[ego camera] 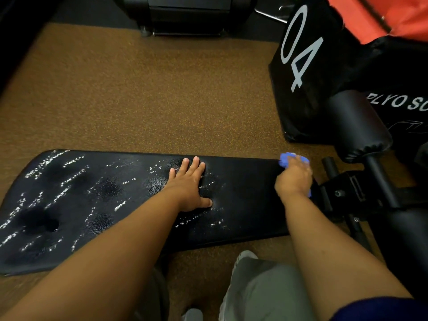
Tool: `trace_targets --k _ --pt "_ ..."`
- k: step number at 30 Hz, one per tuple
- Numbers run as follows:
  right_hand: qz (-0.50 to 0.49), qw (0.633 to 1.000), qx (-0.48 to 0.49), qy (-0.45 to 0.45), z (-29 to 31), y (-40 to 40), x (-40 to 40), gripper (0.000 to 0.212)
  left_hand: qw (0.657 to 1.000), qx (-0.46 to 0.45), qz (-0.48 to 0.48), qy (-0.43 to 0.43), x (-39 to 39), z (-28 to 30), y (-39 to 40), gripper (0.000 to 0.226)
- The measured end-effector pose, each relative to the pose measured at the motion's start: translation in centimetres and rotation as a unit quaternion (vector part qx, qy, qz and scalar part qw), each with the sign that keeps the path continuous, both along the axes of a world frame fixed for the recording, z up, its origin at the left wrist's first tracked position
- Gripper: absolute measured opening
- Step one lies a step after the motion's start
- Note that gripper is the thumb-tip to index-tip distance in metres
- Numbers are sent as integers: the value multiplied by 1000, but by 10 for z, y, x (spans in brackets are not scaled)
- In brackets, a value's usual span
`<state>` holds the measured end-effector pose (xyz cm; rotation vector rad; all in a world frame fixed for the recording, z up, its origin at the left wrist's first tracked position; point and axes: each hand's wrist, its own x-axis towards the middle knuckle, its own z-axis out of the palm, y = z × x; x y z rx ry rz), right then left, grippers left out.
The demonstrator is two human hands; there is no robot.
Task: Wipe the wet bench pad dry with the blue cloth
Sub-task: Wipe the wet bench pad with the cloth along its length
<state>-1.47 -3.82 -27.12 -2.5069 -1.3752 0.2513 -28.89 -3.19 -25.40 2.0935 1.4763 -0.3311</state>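
Note:
A long black bench pad [92,193] runs left to right across the lower half of the head view. White water droplets streak its left and middle parts. The right end looks dull and free of droplets. My left hand [188,185] lies flat on the middle of the pad, fingers spread, holding nothing. My right hand [294,177] is at the pad's far right end, closed over the blue cloth [287,158]. The cloth shows beyond my fingers at the pad's far corner, and a small bit shows below my wrist.
A black roller pad [356,126] and black metal frame [352,193] sit right of the bench pad. A black plyo box marked "04" [301,54] stands at the back right. Brown speckled floor [150,93] lies beyond the bench. My knee in grey shorts [261,286] is below.

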Motion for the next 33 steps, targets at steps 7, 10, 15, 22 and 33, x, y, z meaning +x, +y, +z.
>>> trace_targets --k 7,10,15,22,33 --pt "330 941 37 74 -13 8 -135 51 1000 11 8 2 1 -2 0 114" --pt "341 939 17 51 -12 10 -123 53 1000 21 9 -13 -2 1 0 116" --pt "169 985 1 17 -6 5 -83 57 999 45 29 11 -24 7 -3 119" --pt "399 914 18 74 -7 0 -135 51 996 35 71 39 -39 9 -13 119" --pt "395 916 26 57 -3 -19 -137 53 997 11 77 -2 -42 6 -12 121"
